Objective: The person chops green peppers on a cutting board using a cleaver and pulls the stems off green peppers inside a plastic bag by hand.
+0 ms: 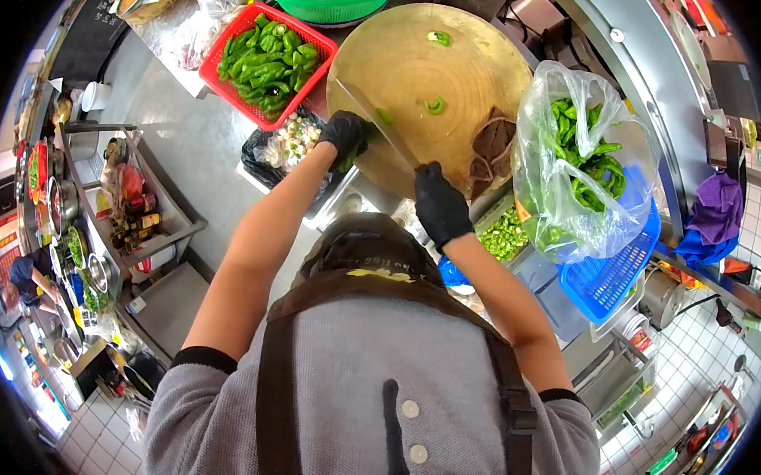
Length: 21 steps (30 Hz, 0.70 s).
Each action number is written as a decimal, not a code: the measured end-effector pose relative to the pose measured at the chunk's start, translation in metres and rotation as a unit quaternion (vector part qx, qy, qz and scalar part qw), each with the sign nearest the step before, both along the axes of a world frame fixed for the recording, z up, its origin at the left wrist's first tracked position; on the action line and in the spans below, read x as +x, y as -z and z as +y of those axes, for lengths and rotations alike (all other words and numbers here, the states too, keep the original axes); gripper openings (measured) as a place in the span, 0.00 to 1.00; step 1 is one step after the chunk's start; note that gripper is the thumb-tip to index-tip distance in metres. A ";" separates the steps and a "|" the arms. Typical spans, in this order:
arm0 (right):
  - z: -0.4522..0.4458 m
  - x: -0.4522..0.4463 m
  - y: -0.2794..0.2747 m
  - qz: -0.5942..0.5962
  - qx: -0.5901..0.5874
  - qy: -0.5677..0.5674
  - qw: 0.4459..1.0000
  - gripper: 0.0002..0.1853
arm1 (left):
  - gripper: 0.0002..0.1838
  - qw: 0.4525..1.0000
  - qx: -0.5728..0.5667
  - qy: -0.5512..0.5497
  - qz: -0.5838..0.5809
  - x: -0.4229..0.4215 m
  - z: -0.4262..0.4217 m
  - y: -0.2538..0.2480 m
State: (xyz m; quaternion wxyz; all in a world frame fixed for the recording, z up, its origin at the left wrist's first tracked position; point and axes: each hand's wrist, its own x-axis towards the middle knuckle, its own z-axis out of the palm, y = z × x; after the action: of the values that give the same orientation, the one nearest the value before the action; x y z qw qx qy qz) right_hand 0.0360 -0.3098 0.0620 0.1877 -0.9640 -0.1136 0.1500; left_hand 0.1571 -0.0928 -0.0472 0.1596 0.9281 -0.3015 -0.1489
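My right hand (441,202), in a black glove, grips the handle of a knife (378,124) whose blade slants across the round wooden chopping board (416,54). At the board's left edge, my black-gloved left hand (345,134) is closed, with a bit of green pepper showing beneath it; the fingers partly hide it. A green pepper piece (385,116) lies against the blade. Farther up the board are a curved pepper slice (435,106) and a pepper end (439,38). A brown folded cloth-like item (494,144) rests on the board's right side.
A red basket (207,74) of whole green peppers stands at left, beside a green basket (323,13). On the right are a clear plastic bag (536,142) of peppers, a blue basket (597,288) and chopped green pieces (505,235). Another person (30,279) is at far left.
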 end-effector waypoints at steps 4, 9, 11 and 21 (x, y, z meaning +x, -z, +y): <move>-0.002 0.009 0.014 -0.024 0.016 -0.016 0.999 0.09 | 0.11 1.000 -0.028 -0.002 -0.005 -0.006 -0.001 -0.004; -0.011 0.020 0.026 -0.081 0.062 0.020 0.995 0.07 | 0.13 0.932 -0.227 -0.208 0.191 -0.024 -0.004 -0.014; -0.025 0.019 0.032 -0.132 0.115 0.048 0.983 0.07 | 0.17 0.805 -0.316 -0.406 0.295 -0.027 -0.018 -0.073; -0.062 -0.039 0.005 0.005 0.387 0.399 0.831 0.06 | 0.28 0.985 -0.043 -0.117 -0.120 0.035 -0.068 -0.085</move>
State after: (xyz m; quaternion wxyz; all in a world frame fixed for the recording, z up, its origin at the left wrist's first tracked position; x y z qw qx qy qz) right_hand -0.0033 -0.3720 0.0572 0.5892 -0.7734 0.2336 0.0111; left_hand 0.1922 -0.1612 0.0380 0.1778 0.9604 -0.2144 -0.0035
